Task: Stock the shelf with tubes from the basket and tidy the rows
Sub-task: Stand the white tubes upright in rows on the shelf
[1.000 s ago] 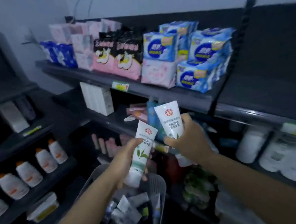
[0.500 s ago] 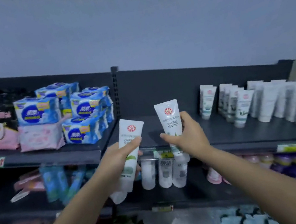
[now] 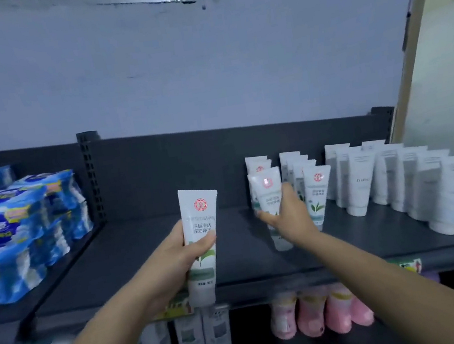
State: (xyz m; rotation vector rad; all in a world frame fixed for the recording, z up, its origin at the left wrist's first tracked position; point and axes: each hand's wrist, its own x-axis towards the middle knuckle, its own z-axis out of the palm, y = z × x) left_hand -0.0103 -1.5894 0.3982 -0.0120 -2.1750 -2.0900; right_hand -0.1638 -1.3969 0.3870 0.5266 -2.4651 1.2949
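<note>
My left hand (image 3: 170,256) grips a white tube with a red seal and green leaf print (image 3: 201,243), cap down, in front of the dark top shelf (image 3: 149,251). My right hand (image 3: 288,215) holds a second white tube (image 3: 268,198) upright, its cap on the shelf at the front of a row of like tubes (image 3: 259,167). Beside it runs another row of leaf-print tubes (image 3: 316,196). The basket is out of view.
Plain white tubes (image 3: 428,186) fill the shelf's right part in several rows. Blue wrapped packs (image 3: 8,234) are stacked on the neighbouring shelf to the left, past a perforated upright (image 3: 91,177). Below hang white bottles (image 3: 188,336) and pink bottles (image 3: 320,314). A wall rises behind.
The view has swung right and up, from the basket to the top shelf. My right hand has reached forward and set its tube down at the row's front; my left still holds its tube.
</note>
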